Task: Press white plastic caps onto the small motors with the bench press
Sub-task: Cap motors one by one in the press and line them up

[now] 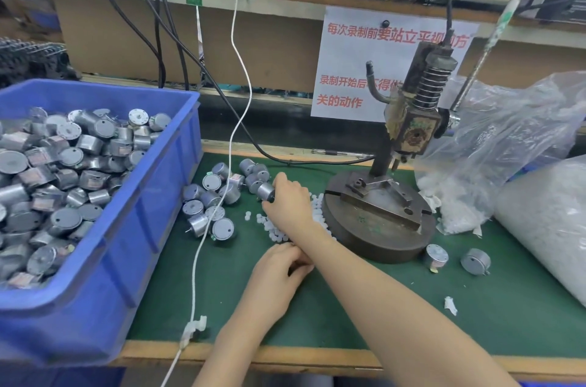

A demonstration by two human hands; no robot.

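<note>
My right hand (287, 201) reaches across to the loose pile of small silver motors (211, 196) on the green mat and grips one motor (264, 190) at the pile's right edge. My left hand (276, 269) lies nearer to me, under the right forearm, with curled fingers at the edge of a scatter of white plastic caps (269, 225). What those fingers hold is hidden. The bench press (412, 129) stands to the right on its round metal base (377, 228), and nothing sits under its ram.
A blue bin (177, 139) full of motors fills the left. Two motors (437, 255) (475, 260) lie right of the press base. Clear bags of caps (475, 164) (555, 221) crowd the right side. A white cable (234, 120) hangs over the motor pile.
</note>
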